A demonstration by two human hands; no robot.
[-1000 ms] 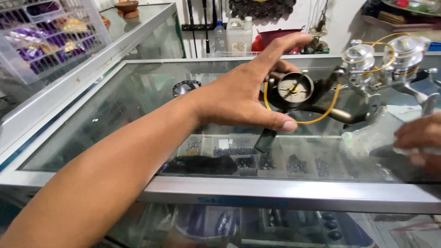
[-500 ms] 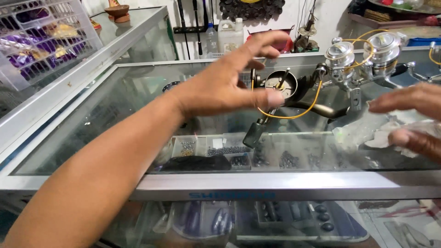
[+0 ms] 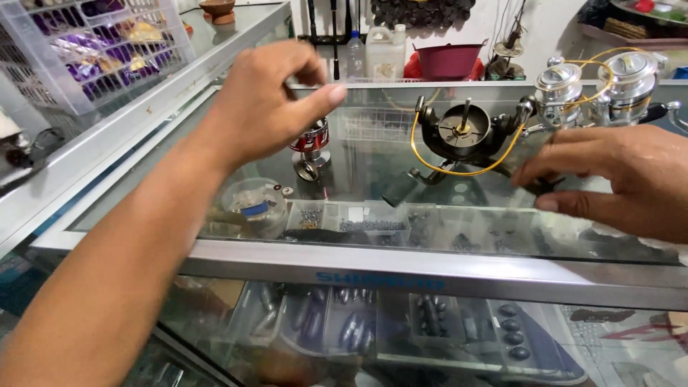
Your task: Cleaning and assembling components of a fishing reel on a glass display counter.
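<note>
A black fishing reel body with its spool off and a loop of yellow line around it lies on the glass counter. My right hand grips the reel's foot at the reel's right side. My left hand hovers above the counter's left half, fingers curled and thumb out, holding nothing that I can see. Just below it stands a red and silver spool with a small gear beside it.
Two silver reels with yellow line stand at the back right. A clear round lid lies at the left. Trays of lead sinkers show under the glass. A white basket sits far left; a jug and red bucket behind.
My left hand has lifted off the reel and swung left. My right hand has come in from the right and taken hold of the reel. The view has shifted left.
</note>
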